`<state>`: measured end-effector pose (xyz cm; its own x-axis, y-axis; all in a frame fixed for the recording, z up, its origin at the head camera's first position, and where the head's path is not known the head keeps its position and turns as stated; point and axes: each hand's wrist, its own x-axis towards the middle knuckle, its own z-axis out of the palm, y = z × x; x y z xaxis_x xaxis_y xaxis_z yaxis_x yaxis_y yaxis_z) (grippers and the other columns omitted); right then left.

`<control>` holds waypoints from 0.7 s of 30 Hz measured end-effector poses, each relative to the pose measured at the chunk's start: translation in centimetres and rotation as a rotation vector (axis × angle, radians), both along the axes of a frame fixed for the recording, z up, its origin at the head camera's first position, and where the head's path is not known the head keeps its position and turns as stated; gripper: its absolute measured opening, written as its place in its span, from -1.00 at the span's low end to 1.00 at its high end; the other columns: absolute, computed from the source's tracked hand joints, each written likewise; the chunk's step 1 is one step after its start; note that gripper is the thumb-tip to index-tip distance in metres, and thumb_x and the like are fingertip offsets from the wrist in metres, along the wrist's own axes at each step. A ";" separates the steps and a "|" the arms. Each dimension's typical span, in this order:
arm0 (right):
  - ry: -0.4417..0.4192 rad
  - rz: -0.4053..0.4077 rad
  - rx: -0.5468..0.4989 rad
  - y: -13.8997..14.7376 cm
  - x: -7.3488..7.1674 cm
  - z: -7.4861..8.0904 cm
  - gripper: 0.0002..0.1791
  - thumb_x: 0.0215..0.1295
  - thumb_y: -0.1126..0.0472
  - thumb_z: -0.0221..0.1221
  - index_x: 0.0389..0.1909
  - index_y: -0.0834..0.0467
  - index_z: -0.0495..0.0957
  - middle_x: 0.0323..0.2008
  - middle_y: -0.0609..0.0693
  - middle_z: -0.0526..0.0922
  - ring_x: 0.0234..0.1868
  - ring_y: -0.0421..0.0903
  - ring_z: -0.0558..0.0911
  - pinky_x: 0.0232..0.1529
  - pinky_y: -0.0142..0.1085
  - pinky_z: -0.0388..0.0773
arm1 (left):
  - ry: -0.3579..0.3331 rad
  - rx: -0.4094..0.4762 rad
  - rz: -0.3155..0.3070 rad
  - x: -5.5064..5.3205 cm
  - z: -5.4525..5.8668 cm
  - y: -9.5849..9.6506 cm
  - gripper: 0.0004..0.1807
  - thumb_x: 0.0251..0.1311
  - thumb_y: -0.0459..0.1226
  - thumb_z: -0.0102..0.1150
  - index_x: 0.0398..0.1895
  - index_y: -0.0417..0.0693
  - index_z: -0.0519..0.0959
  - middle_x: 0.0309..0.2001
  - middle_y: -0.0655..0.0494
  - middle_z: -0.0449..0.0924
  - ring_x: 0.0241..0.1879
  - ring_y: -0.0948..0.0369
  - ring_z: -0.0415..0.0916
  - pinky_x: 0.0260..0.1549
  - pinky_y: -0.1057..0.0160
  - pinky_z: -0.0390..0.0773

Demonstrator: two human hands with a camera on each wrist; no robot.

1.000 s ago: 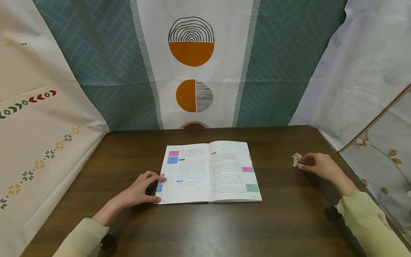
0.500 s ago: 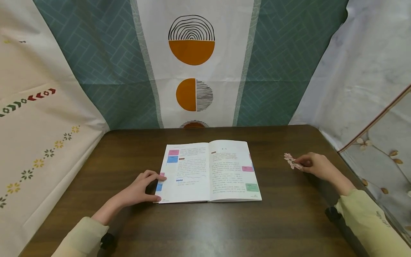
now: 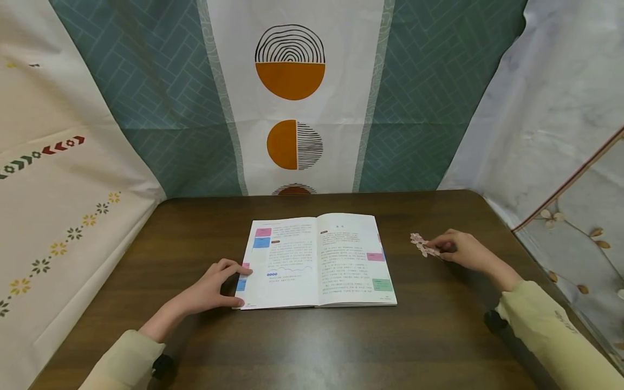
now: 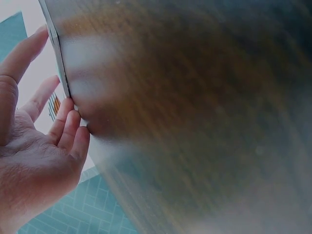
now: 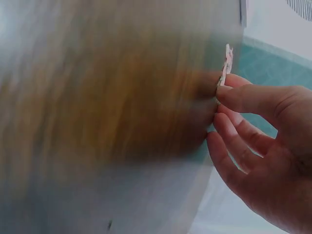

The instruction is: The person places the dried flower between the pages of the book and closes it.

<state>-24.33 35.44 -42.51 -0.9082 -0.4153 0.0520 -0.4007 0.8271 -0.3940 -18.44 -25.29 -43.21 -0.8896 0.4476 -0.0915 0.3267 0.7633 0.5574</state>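
An open book [image 3: 292, 292] with printed text and coloured boxes lies in the middle of the table. My left hand [image 3: 209, 290] rests at its lower left corner, thumb and forefinger spread and touching the page margin. In the left wrist view the fingertips meet the thin book edge [image 4: 59, 58]. To the right of the book, my right hand [image 3: 465, 252] pinches a flat pink cut-out of blossoms [image 3: 419, 241], like a flower bookmark, between thumb and forefinger. The right wrist view shows this blossom piece [image 5: 227, 61] edge-on, its near end hidden by the thumb.
The dark wooden table [image 3: 312, 346] has rounded far corners. A green and white patterned cloth [image 3: 419, 108] hangs behind it. Pale cloths [image 3: 73, 179] flank the table on both sides.
My right hand has moved left towards the book with the blossom piece, which now shows more of its length. The left hand and the book have stayed in place.
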 end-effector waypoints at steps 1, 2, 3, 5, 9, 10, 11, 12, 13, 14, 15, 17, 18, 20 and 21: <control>-0.001 0.006 0.000 -0.3 0.0 0.0 -0.63 0.19 0.40 0.29 0.03 0.14 0.67 -0.16 0.07 0.59 -0.22 -0.07 0.56 -0.23 -0.22 0.51 | 0.000 0.000 0.000 0.0 0.0 0.0 -0.30 -0.04 -0.03 0.50 0.23 0.11 0.50 0.22 -0.07 0.32 0.11 0.00 0.21 0.01 0.00 0.40; -0.001 0.011 0.002 -0.6 0.0 -0.1 -0.63 0.20 0.40 0.28 0.04 0.14 0.66 -0.16 0.07 0.59 -0.22 -0.08 0.54 -0.23 -0.22 0.50 | -0.001 0.000 -0.001 0.0 -0.1 0.0 -0.30 -0.03 -0.03 0.50 0.24 0.12 0.50 0.22 -0.07 0.32 0.11 0.00 0.21 0.00 0.00 0.39; 0.002 0.016 0.004 -0.9 0.0 -0.2 -0.63 0.20 0.40 0.27 0.05 0.15 0.66 -0.16 0.07 0.58 -0.23 -0.09 0.52 -0.23 -0.21 0.49 | -0.001 0.000 -0.001 -0.1 -0.1 0.0 -0.30 -0.03 -0.03 0.50 0.24 0.12 0.50 0.22 -0.07 0.32 0.12 0.00 0.21 0.01 0.00 0.40; 0.008 0.024 0.008 -1.4 -0.1 -0.3 -0.63 0.22 0.40 0.27 0.07 0.16 0.64 -0.16 0.07 0.57 -0.23 -0.09 0.51 -0.22 -0.20 0.48 | -0.002 0.000 -0.001 -0.1 -0.1 0.0 -0.30 -0.03 -0.03 0.50 0.24 0.12 0.50 0.22 -0.07 0.32 0.12 0.00 0.21 0.00 0.00 0.39; 0.026 0.030 0.008 -2.2 -0.2 -0.5 -0.62 0.23 0.40 0.26 0.08 0.15 0.64 -0.15 0.09 0.57 -0.22 -0.08 0.55 -0.23 -0.20 0.49 | -0.002 0.000 -0.001 -0.1 -0.1 0.0 -0.30 -0.03 -0.02 0.50 0.24 0.13 0.50 0.23 -0.07 0.32 0.12 0.00 0.21 0.01 0.00 0.39; 0.029 0.032 0.008 -2.3 -0.3 -0.6 -0.63 0.24 0.40 0.26 0.08 0.15 0.64 -0.14 0.09 0.57 -0.21 -0.07 0.56 -0.22 -0.19 0.49 | -0.002 0.001 0.000 -0.1 -0.1 0.0 -0.30 -0.03 -0.02 0.50 0.23 0.13 0.50 0.23 -0.07 0.32 0.12 0.00 0.21 0.01 0.00 0.39; 0.034 0.032 0.007 -2.5 -0.3 -0.6 -0.63 0.24 0.40 0.26 0.08 0.14 0.64 -0.12 0.11 0.58 -0.21 -0.05 0.57 -0.23 -0.19 0.49 | -0.002 0.001 0.001 -0.1 -0.1 0.0 -0.31 -0.04 -0.02 0.50 0.23 0.14 0.50 0.23 -0.07 0.32 0.12 0.00 0.21 0.01 -0.01 0.39; 0.039 0.036 0.009 -2.6 -0.4 -0.7 -0.63 0.24 0.40 0.25 0.08 0.14 0.64 -0.10 0.12 0.58 -0.20 -0.04 0.58 -0.23 -0.18 0.48 | -0.001 0.001 0.001 -0.1 -0.1 0.0 -0.31 -0.04 -0.02 0.50 0.23 0.14 0.50 0.23 -0.06 0.32 0.13 0.00 0.21 0.01 -0.01 0.39; 0.043 0.040 0.010 -2.7 -0.4 -0.7 -0.63 0.25 0.39 0.25 0.08 0.14 0.64 -0.08 0.13 0.59 -0.18 -0.02 0.59 -0.22 -0.18 0.48 | 0.000 0.001 0.002 -0.1 -0.1 0.0 -0.31 -0.04 -0.02 0.50 0.23 0.14 0.50 0.23 -0.06 0.32 0.13 0.00 0.21 0.01 -0.01 0.39; 0.049 0.043 0.013 -2.8 -0.4 -0.7 -0.63 0.25 0.39 0.25 0.08 0.14 0.64 -0.08 0.13 0.59 -0.16 0.00 0.60 -0.21 -0.16 0.50 | 0.001 -0.001 0.003 -0.1 -0.1 0.0 -0.31 -0.04 -0.02 0.50 0.23 0.14 0.50 0.23 -0.06 0.32 0.13 0.00 0.22 0.02 -0.02 0.40; 0.054 0.041 0.018 -2.8 -0.5 -0.7 -0.64 0.25 0.39 0.25 0.08 0.13 0.64 -0.06 0.14 0.59 -0.15 0.01 0.61 -0.20 -0.15 0.50 | 0.000 -0.001 0.003 -0.1 -0.1 0.0 -0.31 -0.04 -0.02 0.50 0.23 0.14 0.50 0.23 -0.06 0.32 0.13 0.00 0.22 0.02 -0.02 0.40; 0.062 0.038 0.029 -2.8 -0.5 -0.8 -0.64 0.25 0.38 0.24 0.08 0.12 0.64 -0.04 0.14 0.60 -0.13 0.01 0.61 -0.18 -0.12 0.51 | -0.001 -0.003 0.004 -0.1 -0.1 0.0 -0.30 -0.04 -0.02 0.50 0.23 0.15 0.50 0.23 -0.07 0.32 0.14 0.00 0.22 0.02 -0.02 0.40; 0.063 0.040 0.035 -2.8 -0.4 -0.8 -0.63 0.26 0.37 0.24 0.09 0.12 0.63 -0.04 0.13 0.60 -0.12 0.01 0.61 -0.17 -0.10 0.53 | -0.001 -0.003 0.004 -0.1 -0.1 0.0 -0.30 -0.04 -0.02 0.50 0.23 0.15 0.50 0.24 -0.07 0.32 0.14 0.00 0.22 0.03 -0.02 0.40; 0.068 0.037 0.045 -2.7 -0.3 -0.8 -0.60 0.25 0.34 0.26 0.12 0.13 0.61 -0.04 0.13 0.60 -0.12 0.01 0.62 -0.15 -0.07 0.55 | -0.003 -0.004 0.006 -0.1 -0.1 0.0 -0.30 -0.04 -0.02 0.50 0.23 0.15 0.50 0.24 -0.07 0.32 0.14 0.00 0.22 0.03 -0.03 0.40; 0.071 0.036 0.049 -2.7 -0.3 -0.8 -0.59 0.24 0.32 0.28 0.13 0.13 0.60 -0.04 0.12 0.61 -0.11 0.01 0.62 -0.13 -0.06 0.56 | -0.004 -0.004 0.006 -0.1 -0.1 0.0 -0.30 -0.04 -0.02 0.50 0.23 0.15 0.50 0.24 -0.07 0.32 0.14 0.00 0.22 0.03 -0.03 0.40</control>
